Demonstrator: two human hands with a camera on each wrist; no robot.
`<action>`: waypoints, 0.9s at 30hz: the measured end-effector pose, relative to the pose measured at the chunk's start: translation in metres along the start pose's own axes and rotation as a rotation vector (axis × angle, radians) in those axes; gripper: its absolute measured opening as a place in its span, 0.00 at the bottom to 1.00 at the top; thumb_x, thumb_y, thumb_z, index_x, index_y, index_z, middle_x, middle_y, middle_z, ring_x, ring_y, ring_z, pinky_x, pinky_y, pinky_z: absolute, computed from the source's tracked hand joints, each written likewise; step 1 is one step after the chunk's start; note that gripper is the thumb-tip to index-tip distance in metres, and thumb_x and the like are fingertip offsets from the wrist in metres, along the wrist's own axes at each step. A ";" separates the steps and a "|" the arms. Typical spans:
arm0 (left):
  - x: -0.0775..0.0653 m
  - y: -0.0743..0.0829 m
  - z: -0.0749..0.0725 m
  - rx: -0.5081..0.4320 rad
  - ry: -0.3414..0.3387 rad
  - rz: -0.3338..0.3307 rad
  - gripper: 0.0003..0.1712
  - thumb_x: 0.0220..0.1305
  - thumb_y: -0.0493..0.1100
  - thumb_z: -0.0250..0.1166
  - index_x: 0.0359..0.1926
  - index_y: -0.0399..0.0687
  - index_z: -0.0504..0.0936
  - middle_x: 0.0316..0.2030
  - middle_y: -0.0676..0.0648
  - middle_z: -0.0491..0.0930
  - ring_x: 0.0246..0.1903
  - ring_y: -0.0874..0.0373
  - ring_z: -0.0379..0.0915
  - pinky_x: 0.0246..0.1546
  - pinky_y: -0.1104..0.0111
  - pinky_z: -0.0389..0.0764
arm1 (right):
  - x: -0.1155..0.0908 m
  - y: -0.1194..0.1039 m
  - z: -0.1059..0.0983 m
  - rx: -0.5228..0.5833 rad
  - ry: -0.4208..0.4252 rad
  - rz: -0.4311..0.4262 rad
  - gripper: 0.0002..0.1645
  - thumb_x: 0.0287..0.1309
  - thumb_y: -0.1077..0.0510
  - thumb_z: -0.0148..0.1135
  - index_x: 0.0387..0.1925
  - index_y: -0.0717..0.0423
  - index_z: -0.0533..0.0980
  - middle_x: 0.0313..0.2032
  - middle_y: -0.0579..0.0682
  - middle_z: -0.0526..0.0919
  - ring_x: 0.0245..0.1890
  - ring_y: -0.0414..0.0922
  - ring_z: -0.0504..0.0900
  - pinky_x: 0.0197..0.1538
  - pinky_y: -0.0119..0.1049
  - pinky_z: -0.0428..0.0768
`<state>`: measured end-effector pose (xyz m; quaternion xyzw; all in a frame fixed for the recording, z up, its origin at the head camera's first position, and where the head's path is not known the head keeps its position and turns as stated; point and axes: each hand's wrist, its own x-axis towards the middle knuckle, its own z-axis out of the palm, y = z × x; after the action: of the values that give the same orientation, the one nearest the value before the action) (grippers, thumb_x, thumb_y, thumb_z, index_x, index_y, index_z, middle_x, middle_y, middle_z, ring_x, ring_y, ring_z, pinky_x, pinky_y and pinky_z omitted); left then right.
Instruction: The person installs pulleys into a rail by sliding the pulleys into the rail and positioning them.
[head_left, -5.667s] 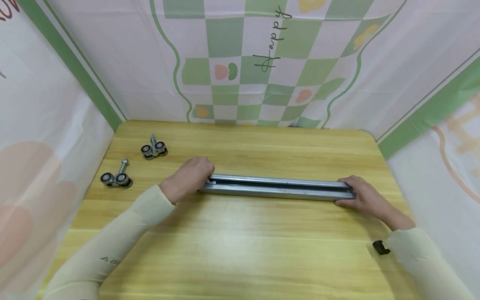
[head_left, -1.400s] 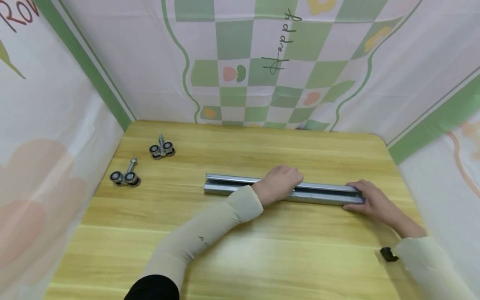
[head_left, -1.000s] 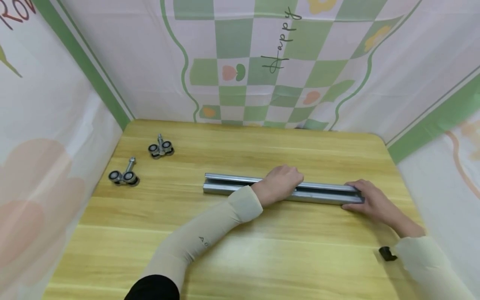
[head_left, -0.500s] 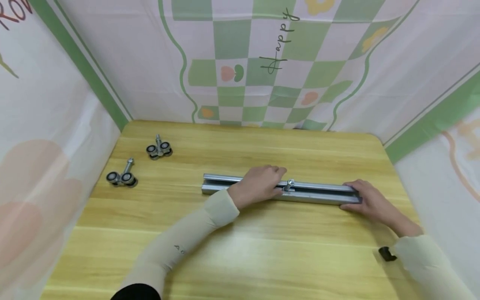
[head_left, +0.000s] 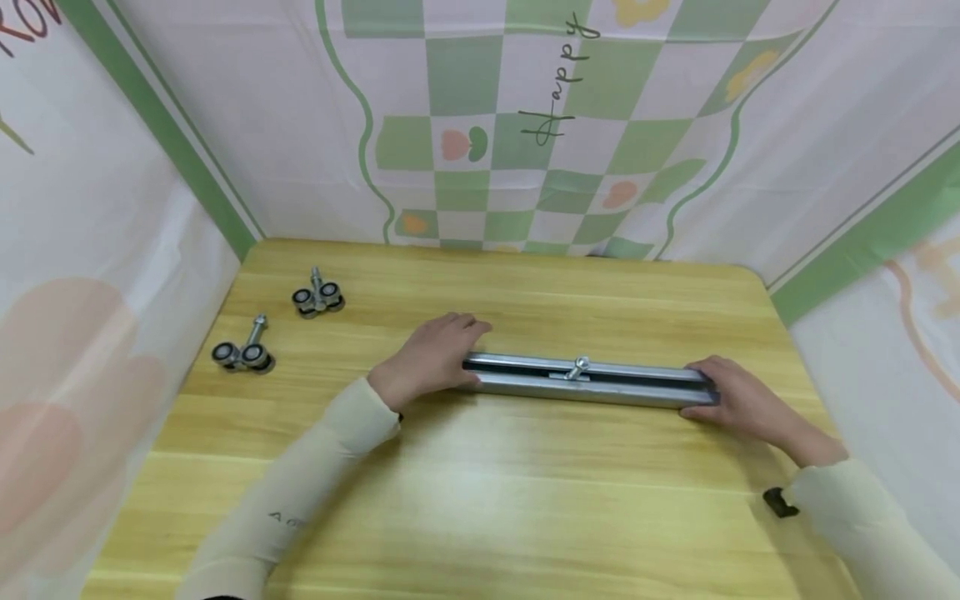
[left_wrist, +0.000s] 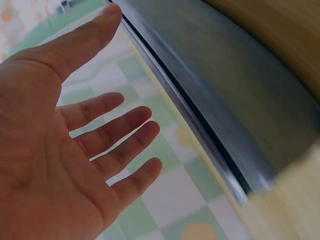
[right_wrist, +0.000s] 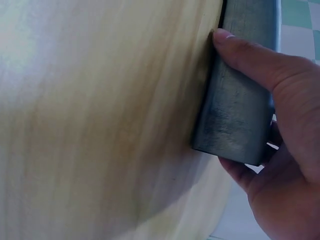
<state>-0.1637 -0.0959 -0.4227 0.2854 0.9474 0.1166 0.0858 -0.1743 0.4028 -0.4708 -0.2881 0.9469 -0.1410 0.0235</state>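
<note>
A steel channel rail lies across the wooden table, its slot facing up. Out of the slot, near the middle, rises the bolt of a trolley whose lower part is inside the rail. My left hand is at the rail's left end and hides it; in the left wrist view that hand has its fingers spread beside the rail, holding nothing. My right hand grips the right end, and in the right wrist view its thumb lies along the rail's side.
Two roller trolleys with black-rimmed wheels and upright bolts sit at the table's left, the nearer trolley close to the edge. A printed curtain hangs behind the table and on both sides.
My left hand has let go of the trolley's bolt mid-rail and moved left to the rail's left end, leaving the bolt in view. My right hand keeps its grip on the right end.
</note>
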 end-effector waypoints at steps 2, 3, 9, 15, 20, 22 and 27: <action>-0.007 -0.009 0.000 -0.014 -0.004 -0.014 0.52 0.59 0.59 0.80 0.77 0.44 0.68 0.71 0.41 0.74 0.69 0.45 0.71 0.69 0.54 0.74 | 0.001 -0.002 -0.002 -0.008 -0.024 0.004 0.40 0.47 0.51 0.87 0.55 0.68 0.79 0.45 0.57 0.85 0.43 0.51 0.82 0.44 0.49 0.81; -0.011 -0.014 0.000 -0.020 -0.006 -0.020 0.52 0.59 0.59 0.80 0.77 0.44 0.69 0.71 0.40 0.73 0.69 0.45 0.71 0.69 0.53 0.75 | 0.002 -0.003 -0.003 -0.011 -0.039 0.008 0.41 0.47 0.50 0.87 0.56 0.68 0.78 0.45 0.58 0.84 0.43 0.51 0.82 0.45 0.51 0.81; -0.028 -0.034 0.002 -0.065 -0.005 -0.048 0.53 0.57 0.57 0.82 0.76 0.42 0.69 0.71 0.39 0.73 0.68 0.43 0.71 0.67 0.51 0.77 | 0.009 -0.011 -0.012 -0.040 -0.066 -0.028 0.52 0.47 0.44 0.87 0.65 0.69 0.73 0.52 0.68 0.83 0.50 0.66 0.83 0.52 0.66 0.80; -0.039 -0.048 0.009 -0.139 -0.025 -0.093 0.53 0.55 0.53 0.84 0.76 0.41 0.69 0.71 0.37 0.72 0.70 0.41 0.69 0.68 0.49 0.76 | 0.023 -0.031 -0.026 -0.127 -0.029 -0.052 0.57 0.45 0.37 0.86 0.67 0.65 0.73 0.55 0.68 0.83 0.54 0.68 0.82 0.55 0.71 0.76; -0.044 -0.053 0.012 -0.179 -0.022 -0.101 0.50 0.57 0.50 0.83 0.75 0.39 0.70 0.71 0.35 0.72 0.70 0.39 0.69 0.69 0.48 0.74 | 0.038 -0.062 -0.039 -0.068 -0.067 -0.066 0.56 0.50 0.37 0.83 0.71 0.65 0.71 0.60 0.68 0.80 0.57 0.67 0.81 0.56 0.66 0.80; -0.045 -0.054 0.013 -0.181 -0.017 -0.099 0.49 0.58 0.49 0.83 0.75 0.39 0.70 0.70 0.35 0.73 0.68 0.39 0.71 0.68 0.48 0.75 | 0.046 -0.076 -0.042 -0.056 -0.064 -0.109 0.55 0.51 0.39 0.83 0.71 0.65 0.71 0.61 0.67 0.80 0.57 0.66 0.81 0.56 0.65 0.81; -0.045 -0.056 0.017 -0.191 -0.008 -0.091 0.47 0.58 0.49 0.83 0.73 0.39 0.71 0.67 0.35 0.75 0.65 0.40 0.74 0.66 0.49 0.77 | 0.065 -0.105 -0.042 -0.070 -0.055 -0.228 0.53 0.53 0.41 0.83 0.71 0.64 0.71 0.60 0.65 0.81 0.55 0.63 0.84 0.54 0.60 0.84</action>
<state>-0.1522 -0.1636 -0.4497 0.2329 0.9436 0.2014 0.1215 -0.1769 0.2938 -0.3988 -0.3982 0.9113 -0.1019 0.0230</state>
